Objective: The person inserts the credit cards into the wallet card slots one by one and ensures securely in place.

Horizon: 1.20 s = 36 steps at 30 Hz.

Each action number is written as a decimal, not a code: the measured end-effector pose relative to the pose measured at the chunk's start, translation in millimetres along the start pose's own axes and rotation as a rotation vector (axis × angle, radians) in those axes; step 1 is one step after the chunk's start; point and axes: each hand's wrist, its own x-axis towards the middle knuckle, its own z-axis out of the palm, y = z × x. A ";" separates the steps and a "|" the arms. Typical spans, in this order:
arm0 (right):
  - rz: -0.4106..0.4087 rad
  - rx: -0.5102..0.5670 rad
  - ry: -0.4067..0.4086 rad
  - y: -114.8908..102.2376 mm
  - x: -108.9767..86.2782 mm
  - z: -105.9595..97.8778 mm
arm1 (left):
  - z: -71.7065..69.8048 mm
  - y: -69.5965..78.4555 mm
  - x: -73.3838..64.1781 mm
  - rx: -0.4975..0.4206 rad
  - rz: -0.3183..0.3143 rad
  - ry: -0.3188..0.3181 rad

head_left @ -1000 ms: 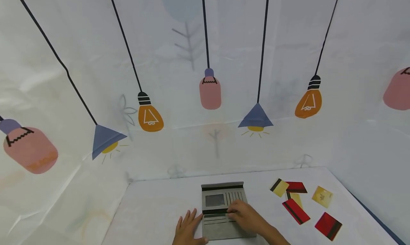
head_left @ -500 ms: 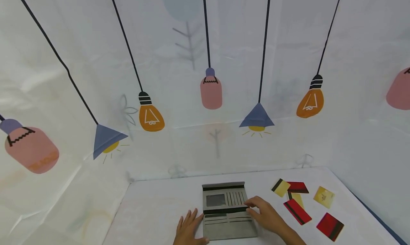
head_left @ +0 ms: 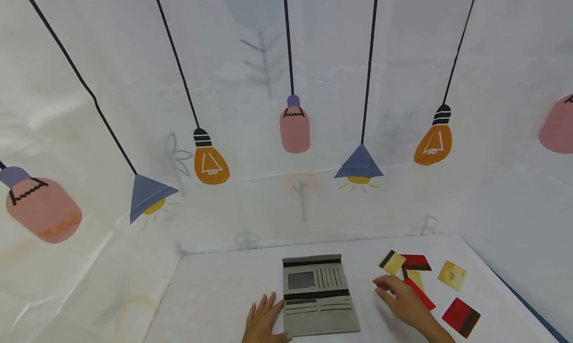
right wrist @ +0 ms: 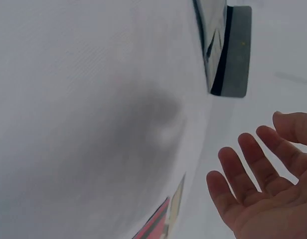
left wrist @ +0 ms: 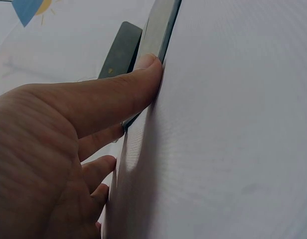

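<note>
The wallet [head_left: 317, 295] is already unfolded; six cards [head_left: 452, 276] lie outside. Right hand [head_left: 405, 301] empty, relaxed; left hand [head_left: 264, 321] (fingers straight) touches the wallet.

Bare left hand [head_left: 264, 319], bare right hand [head_left: 404, 299] and forearm [head_left: 433, 328], slim fingers [right wrist: 235, 172]

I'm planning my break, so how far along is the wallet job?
Done: the wallet lies open; whether it holds anything is unclear. In hand: the left hand touches the wallet; the right hand is empty near the loose cards. Left to do, probably: stowing those six cards on the table.
</note>
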 end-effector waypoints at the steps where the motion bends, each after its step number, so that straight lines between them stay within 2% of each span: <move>1: 0.020 -0.002 -0.004 3.2 -0.6 -1.1 | -0.2 0.0 0.1 0.005 0.000 0.002; 9: 0.101 -0.017 -0.022 18.9 -3.9 -11.5 | -0.4 -0.8 -0.6 0.033 0.005 0.005; 17: 0.089 -0.066 0.017 37.3 -7.0 -20.1 | -1.7 -0.2 -2.0 0.021 0.003 0.002; 31: 0.191 -0.185 -0.006 74.2 -8.4 -40.4 | -5.1 4.1 -1.5 -0.010 -0.002 0.001; 36: 0.327 -0.275 -0.080 85.1 -8.6 -40.5 | -1.0 1.3 -2.7 0.022 0.024 0.021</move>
